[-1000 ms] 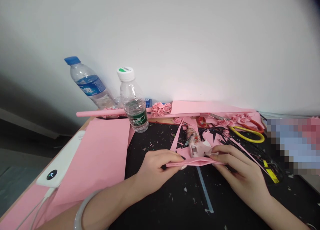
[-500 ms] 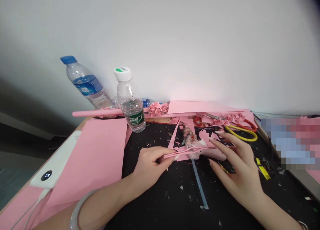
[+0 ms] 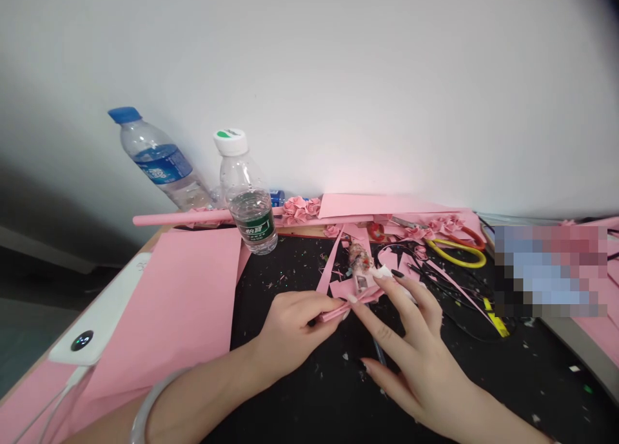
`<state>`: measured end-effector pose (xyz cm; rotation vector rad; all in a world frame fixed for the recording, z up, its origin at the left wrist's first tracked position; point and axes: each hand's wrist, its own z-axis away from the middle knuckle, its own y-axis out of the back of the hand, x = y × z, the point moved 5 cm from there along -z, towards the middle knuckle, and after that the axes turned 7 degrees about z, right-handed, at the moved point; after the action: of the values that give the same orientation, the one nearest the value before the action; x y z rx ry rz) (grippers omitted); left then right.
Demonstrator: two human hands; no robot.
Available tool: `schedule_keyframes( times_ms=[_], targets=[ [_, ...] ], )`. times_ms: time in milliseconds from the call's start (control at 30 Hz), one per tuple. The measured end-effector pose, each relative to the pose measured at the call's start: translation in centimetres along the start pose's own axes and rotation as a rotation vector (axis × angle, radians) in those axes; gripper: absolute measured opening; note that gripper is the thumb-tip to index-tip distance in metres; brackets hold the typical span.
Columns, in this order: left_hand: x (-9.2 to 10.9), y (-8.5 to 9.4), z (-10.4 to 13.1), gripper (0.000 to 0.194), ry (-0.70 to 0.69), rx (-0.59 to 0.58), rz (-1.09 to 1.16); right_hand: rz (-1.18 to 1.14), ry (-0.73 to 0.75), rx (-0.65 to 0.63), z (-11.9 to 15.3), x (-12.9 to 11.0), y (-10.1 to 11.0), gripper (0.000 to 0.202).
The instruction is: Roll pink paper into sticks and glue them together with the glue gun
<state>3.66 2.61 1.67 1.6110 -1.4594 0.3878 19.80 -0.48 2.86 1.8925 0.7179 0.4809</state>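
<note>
My left hand (image 3: pixel 294 321) pinches a folded pink paper strip (image 3: pixel 331 314) between thumb and fingers. Over the right part of that paper, my right hand (image 3: pixel 416 341) has its fingers spread, the index fingertip at the paper and the thumb held apart below. Just beyond the fingertips lies what looks like a hot glue gun (image 3: pixel 360 261), its front crusted with glue and scraps. My right hand hides much of its body. A translucent glue stick (image 3: pixel 378 352) shows partly between the hands.
Pink sheets (image 3: pixel 193 289) and a white power bank (image 3: pixel 104 308) with a cable lie left. A green-labelled bottle (image 3: pixel 252 215) and a blue-capped bottle (image 3: pixel 162 164) stand behind. Along the wall are paper flowers (image 3: pixel 300 209), a pink rod (image 3: pixel 184 219) and scissors (image 3: pixel 459 254). Black cables (image 3: pixel 447 296) lie right.
My right hand has moved left and inward, bringing its index fingertip to the paper beside my left hand. The paper's right end is now largely covered. My left hand keeps its pinch.
</note>
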Motion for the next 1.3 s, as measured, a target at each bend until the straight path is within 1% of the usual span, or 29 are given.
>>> schedule_keyframes(
  times_ms=[67,133,167,267,300,367,567,667,767,800,867,933,1000,1167,1300],
  targets=[
    [-0.1,0.0,0.0,0.011,0.013,-0.006,-0.007,-0.029,-0.023,0.010,0.0,0.4,-0.1,0.064],
    [-0.1,0.0,-0.1,0.012,0.028,-0.008,-0.014,-0.074,-0.045,0.065,0.0,0.8,0.1,0.062],
    [-0.1,0.0,-0.1,0.012,0.029,-0.003,-0.014,-0.103,-0.057,0.117,0.1,1.0,0.4,0.056],
    [-0.1,0.1,-0.1,0.010,0.020,0.012,-0.003,-0.186,-0.089,0.290,0.1,1.5,1.4,0.026],
    [-0.1,0.1,-0.1,0.009,0.015,0.018,0.001,-0.206,-0.096,0.326,0.2,1.6,1.7,0.020],
    [-0.1,0.1,-0.1,0.009,0.011,0.022,0.005,-0.246,-0.099,0.343,0.2,1.7,2.0,0.017],
    [-0.1,0.2,0.0,0.008,0.011,0.017,-0.014,-0.412,-0.091,0.220,0.0,1.7,1.8,0.019],
    [-0.1,0.3,0.0,0.008,0.009,0.022,-0.020,-0.443,-0.051,0.200,0.0,1.7,1.8,0.018],
    [-0.1,0.2,0.0,0.008,-0.012,0.014,-0.033,-0.373,-0.030,0.206,0.2,1.7,1.7,0.014],
    [0.0,0.2,0.0,0.009,-0.023,0.009,-0.036,-0.324,-0.024,0.195,0.3,1.6,1.5,0.016],
    [0.0,0.1,0.0,0.010,-0.048,0.001,-0.042,-0.210,-0.006,0.130,0.4,1.3,0.9,0.032],
    [0.1,0.1,0.1,0.011,-0.078,0.001,-0.051,-0.109,0.021,0.033,0.4,0.8,0.2,0.050],
    [0.1,0.1,0.1,0.010,-0.104,0.007,-0.062,-0.036,0.034,-0.051,0.3,0.3,-0.3,0.057],
    [0.1,-0.1,0.2,0.005,-0.126,0.023,-0.097,0.038,0.040,-0.121,0.1,-0.7,-0.7,0.060],
    [0.1,-0.2,0.2,0.010,-0.129,0.027,-0.116,0.012,0.057,-0.146,0.0,-1.0,-0.8,0.063]
  ],
)
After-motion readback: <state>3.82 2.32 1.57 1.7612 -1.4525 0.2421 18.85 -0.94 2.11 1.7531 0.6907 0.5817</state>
